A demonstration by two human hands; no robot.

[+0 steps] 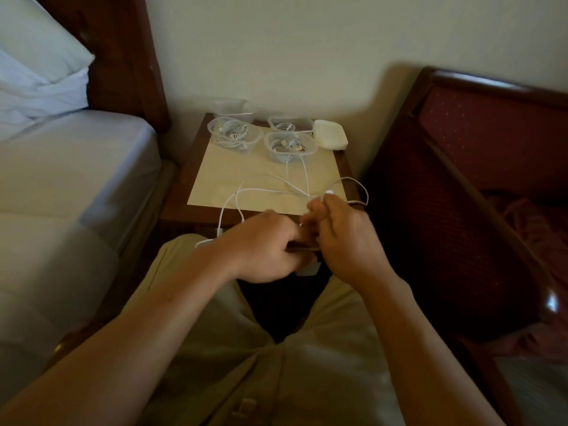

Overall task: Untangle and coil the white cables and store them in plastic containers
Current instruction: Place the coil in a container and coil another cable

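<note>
You're working both hands close together just past the near edge of the bedside table (181, 192). Your right hand (347, 238) is curling its fingers round a white cable (264, 189), a plug end poking out above the fist. Your left hand (264, 250) is also curling in, pinching the same cable lower down; it's blurry, so exact grip pt unclear. Cable is looping loose across the tabletop and trailing back into the nearest plastic container (290, 146). Other containers w/ coiled cables are sitting behind it.

A hotel-like bedroom: two beds (70, 167) with wooden headboards (129, 56) flank a small nightstand (184, 192).
</note>
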